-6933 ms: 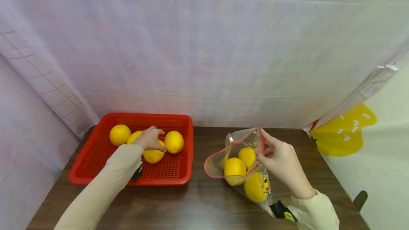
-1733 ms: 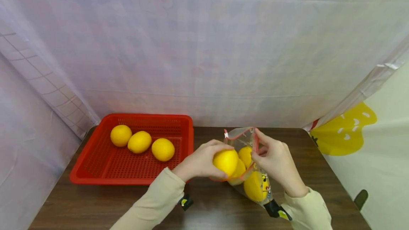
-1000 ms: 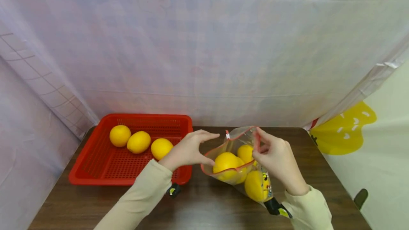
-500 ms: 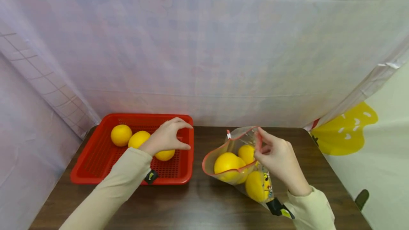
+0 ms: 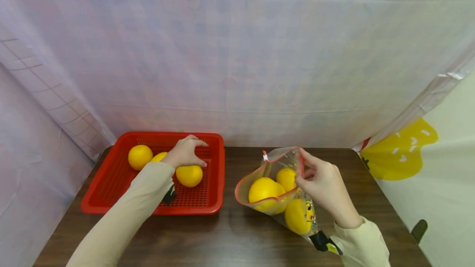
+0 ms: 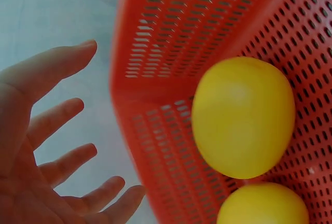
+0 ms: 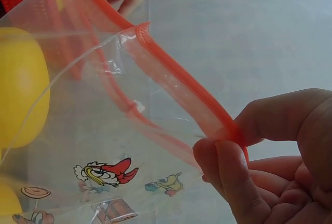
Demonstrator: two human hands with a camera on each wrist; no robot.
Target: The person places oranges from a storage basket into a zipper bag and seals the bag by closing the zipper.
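Observation:
In the head view my left hand [image 5: 182,152] is over the red plastic basket [image 5: 202,209], thumb and fingers spread above a lemon [image 5: 189,178]. The left wrist view shows that lemon [image 6: 244,117] below the spread fingers, and the hand grasps nothing. Two more lemons lie left of it, the middle one partly covered by my hand. My right hand [image 5: 327,184] pinches the red zip edge of a clear zipper bag [image 5: 243,190] between thumb and fingers, its mouth gaping leftward. Several lemons are inside the bag, the foremost one [image 5: 262,189] near the mouth.
A dark wooden table [image 5: 237,238] bears the basket at left and the bag at right. Behind it hangs a pale patterned curtain [image 5: 230,61]. A white slider [image 5: 265,157] sits on the bag's zip edge. Cartoon figures [image 7: 106,175] are printed on the bag.
My left hand let a lemon go inside the bag, then moved left, back over the basket, and lowered toward the rightmost lemon there. My right hand has kept its pinch on the bag.

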